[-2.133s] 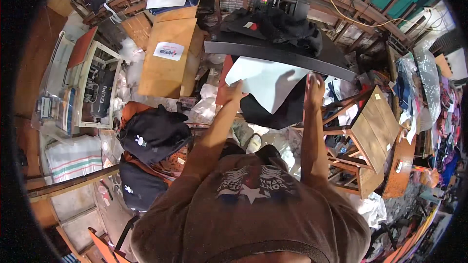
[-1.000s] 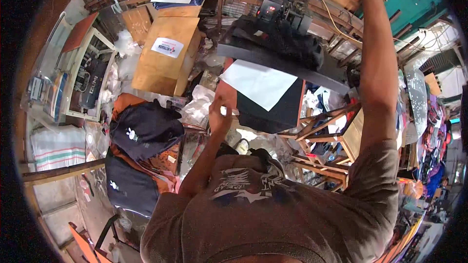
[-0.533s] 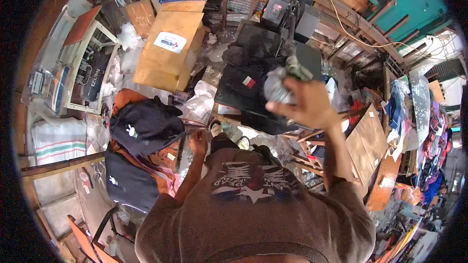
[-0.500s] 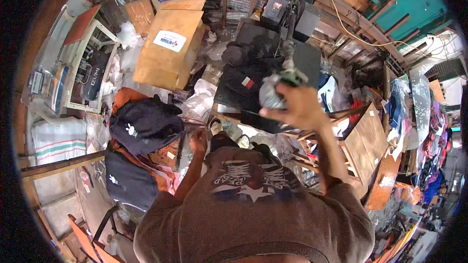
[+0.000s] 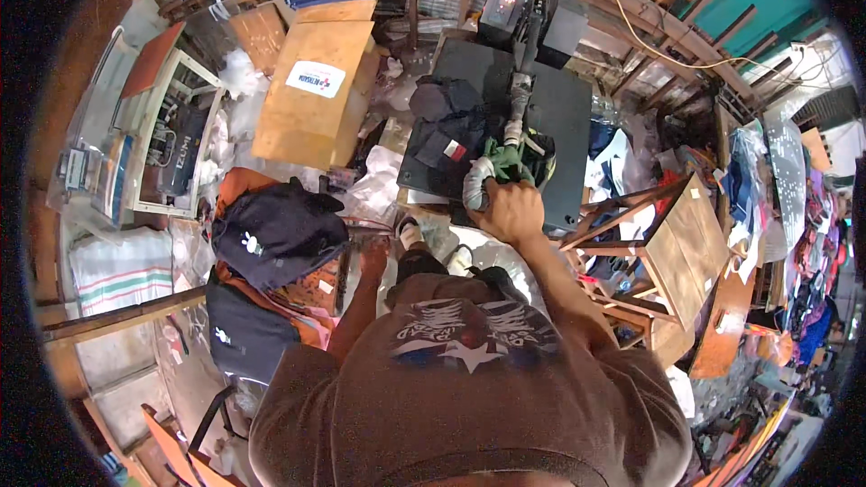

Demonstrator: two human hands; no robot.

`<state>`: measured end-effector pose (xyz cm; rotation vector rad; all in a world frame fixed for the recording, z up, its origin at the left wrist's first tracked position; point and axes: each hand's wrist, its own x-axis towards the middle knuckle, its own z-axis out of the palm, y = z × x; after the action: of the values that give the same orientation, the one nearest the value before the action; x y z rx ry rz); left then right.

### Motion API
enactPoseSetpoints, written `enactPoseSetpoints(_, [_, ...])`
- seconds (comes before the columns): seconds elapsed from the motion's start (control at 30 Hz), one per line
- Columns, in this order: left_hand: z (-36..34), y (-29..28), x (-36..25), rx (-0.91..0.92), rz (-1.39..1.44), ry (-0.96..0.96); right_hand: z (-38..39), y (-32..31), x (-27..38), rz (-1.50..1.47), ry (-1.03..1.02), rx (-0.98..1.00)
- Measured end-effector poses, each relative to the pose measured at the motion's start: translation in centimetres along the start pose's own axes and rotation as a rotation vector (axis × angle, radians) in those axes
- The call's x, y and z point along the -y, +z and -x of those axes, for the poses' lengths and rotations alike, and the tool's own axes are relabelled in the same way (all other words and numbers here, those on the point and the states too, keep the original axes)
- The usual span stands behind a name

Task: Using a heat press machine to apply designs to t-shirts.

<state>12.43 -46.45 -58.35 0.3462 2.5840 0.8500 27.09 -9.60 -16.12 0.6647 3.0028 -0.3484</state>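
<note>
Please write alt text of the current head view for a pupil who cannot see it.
A person's right hand holds the wrapped handle of a black flat-topped machine, seen from above. The left hand is low, beside dark cloth; a brown box stands beyond.

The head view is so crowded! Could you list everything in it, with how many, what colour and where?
Wrapped handle: one, grey and green, front of press
Press: one, black, upper middle
Display box: one, dark, back of press
Dark cloth: count unclear, black, on press
Box: one, tan, left of press
Garments: at least two, black, left
Striped sack: one, mostly white, far left
Wooden stand: one, brown, right
Hanging clothes: many, mixed, far right
Smaller clutter: too jumbled to count
Shirt: one, brown, bottom middle
Left hand: one, bare, right of garments
Right hand: one, bare, on wrapped handle
</note>
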Motion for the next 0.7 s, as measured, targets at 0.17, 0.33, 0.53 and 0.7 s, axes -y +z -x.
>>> enactPoseSetpoints(0.17, [3.7,-0.6,1.2,0.429,-0.25,0.215,0.2,0.1,0.3,0.022,-0.029,-0.117])
enactPoseSetpoints(0.33, [6.3,-0.5,3.1,0.353,-0.148,0.179,0.0,-0.3,0.3,-0.01,-0.062,-0.114])
enactPoseSetpoints(0.53, [8.4,0.1,5.0,0.34,-0.174,0.171,-0.1,-0.6,0.5,0.034,-0.03,-0.002])
enactPoseSetpoints(0.7, [8.0,-0.2,4.5,0.335,-0.262,0.237,0.1,-0.5,0.5,0.016,-0.047,-0.077])
